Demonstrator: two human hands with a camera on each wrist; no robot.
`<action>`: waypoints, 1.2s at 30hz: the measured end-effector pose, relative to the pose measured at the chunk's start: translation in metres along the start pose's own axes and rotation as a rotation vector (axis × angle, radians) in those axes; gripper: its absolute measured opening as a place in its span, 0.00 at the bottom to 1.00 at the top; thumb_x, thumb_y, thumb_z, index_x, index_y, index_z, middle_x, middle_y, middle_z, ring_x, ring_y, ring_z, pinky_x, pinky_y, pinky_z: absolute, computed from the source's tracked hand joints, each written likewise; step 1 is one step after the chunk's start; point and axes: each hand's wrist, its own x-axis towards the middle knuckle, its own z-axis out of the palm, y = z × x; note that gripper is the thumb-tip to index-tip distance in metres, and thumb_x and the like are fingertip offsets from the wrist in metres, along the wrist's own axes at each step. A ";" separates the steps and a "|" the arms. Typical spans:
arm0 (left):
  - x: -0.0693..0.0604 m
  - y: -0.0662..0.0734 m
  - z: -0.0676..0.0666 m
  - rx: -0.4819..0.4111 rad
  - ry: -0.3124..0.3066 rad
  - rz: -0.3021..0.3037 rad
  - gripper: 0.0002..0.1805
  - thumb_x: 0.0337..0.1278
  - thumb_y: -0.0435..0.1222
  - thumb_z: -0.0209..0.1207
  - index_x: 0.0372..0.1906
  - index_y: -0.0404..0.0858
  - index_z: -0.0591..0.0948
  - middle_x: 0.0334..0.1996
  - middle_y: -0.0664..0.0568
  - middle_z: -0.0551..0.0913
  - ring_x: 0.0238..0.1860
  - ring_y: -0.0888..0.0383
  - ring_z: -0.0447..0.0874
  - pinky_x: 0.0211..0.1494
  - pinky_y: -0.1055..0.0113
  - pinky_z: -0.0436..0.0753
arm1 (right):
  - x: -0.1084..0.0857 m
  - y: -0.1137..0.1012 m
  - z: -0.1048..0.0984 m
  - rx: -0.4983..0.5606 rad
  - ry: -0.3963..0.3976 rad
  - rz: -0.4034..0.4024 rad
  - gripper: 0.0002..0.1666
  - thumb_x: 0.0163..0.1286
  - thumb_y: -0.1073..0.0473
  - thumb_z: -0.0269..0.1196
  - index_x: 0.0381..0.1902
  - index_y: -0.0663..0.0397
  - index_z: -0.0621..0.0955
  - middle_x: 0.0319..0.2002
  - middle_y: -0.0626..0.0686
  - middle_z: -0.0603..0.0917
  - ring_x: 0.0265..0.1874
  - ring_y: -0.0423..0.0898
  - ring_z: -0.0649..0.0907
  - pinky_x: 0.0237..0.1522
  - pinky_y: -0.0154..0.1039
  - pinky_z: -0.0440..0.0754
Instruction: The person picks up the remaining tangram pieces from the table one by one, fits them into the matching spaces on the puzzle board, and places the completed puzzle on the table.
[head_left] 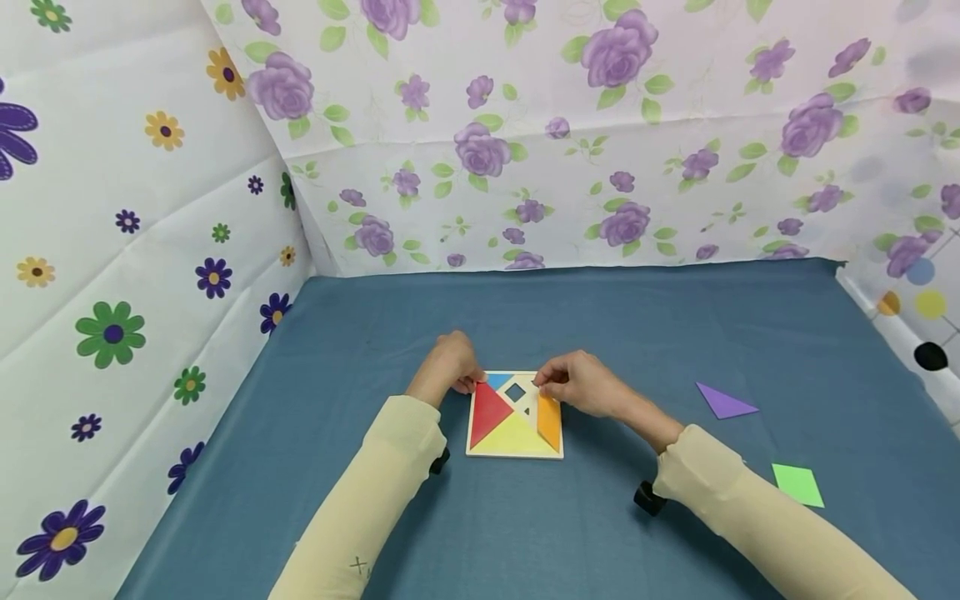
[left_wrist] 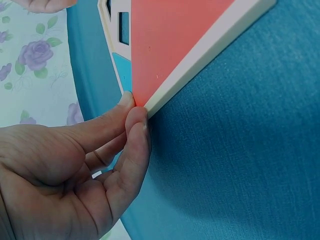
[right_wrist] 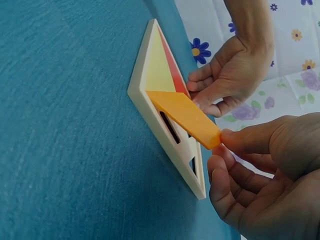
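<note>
Right grip [head_left: 581, 385] pinches orange piece [right_wrist: 187, 120] by end (tilted over board [right_wrist: 141, 70]).

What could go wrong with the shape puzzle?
The right hand pinches the orange piece only at one end, so it might slip. The piece slants above the board, so it could drop in crooked. And the right sleeve is close to the green piece, so it might nudge it.
</note>
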 end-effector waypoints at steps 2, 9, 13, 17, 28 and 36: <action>0.001 -0.001 0.000 0.001 -0.002 0.008 0.16 0.57 0.33 0.75 0.42 0.24 0.85 0.21 0.42 0.86 0.23 0.55 0.89 0.35 0.64 0.90 | 0.000 0.000 0.001 -0.009 -0.001 -0.002 0.07 0.73 0.68 0.66 0.46 0.63 0.88 0.37 0.50 0.87 0.29 0.43 0.79 0.34 0.36 0.81; 0.004 -0.005 0.000 0.014 -0.020 0.054 0.12 0.59 0.33 0.74 0.36 0.25 0.87 0.20 0.42 0.86 0.20 0.55 0.87 0.33 0.64 0.90 | 0.001 -0.001 0.002 -0.003 -0.016 0.011 0.08 0.73 0.68 0.65 0.47 0.62 0.88 0.35 0.49 0.86 0.28 0.43 0.78 0.33 0.35 0.80; 0.003 -0.005 0.000 0.021 -0.013 0.059 0.12 0.59 0.33 0.74 0.36 0.26 0.87 0.20 0.43 0.86 0.22 0.55 0.89 0.32 0.64 0.89 | 0.001 -0.002 0.003 -0.003 -0.021 0.023 0.08 0.74 0.67 0.65 0.47 0.61 0.88 0.34 0.48 0.85 0.28 0.44 0.78 0.33 0.36 0.79; 0.001 -0.005 0.001 0.028 -0.010 0.056 0.12 0.59 0.34 0.74 0.36 0.26 0.87 0.20 0.43 0.86 0.23 0.54 0.90 0.33 0.64 0.90 | 0.001 -0.001 0.004 -0.006 -0.027 0.032 0.08 0.74 0.67 0.65 0.47 0.60 0.88 0.33 0.48 0.84 0.28 0.44 0.77 0.32 0.36 0.78; -0.003 -0.004 -0.002 0.010 -0.021 0.052 0.12 0.60 0.33 0.73 0.40 0.25 0.86 0.22 0.41 0.87 0.23 0.55 0.89 0.34 0.63 0.90 | 0.003 0.004 0.006 -0.004 -0.043 0.027 0.08 0.74 0.67 0.64 0.48 0.60 0.88 0.23 0.49 0.76 0.23 0.43 0.73 0.30 0.36 0.72; 0.000 -0.004 -0.002 -0.003 -0.021 0.055 0.13 0.59 0.33 0.74 0.39 0.25 0.86 0.19 0.43 0.85 0.20 0.55 0.87 0.32 0.63 0.90 | 0.006 0.008 0.009 -0.035 -0.041 0.019 0.08 0.73 0.67 0.66 0.47 0.61 0.88 0.21 0.48 0.73 0.20 0.42 0.72 0.27 0.33 0.69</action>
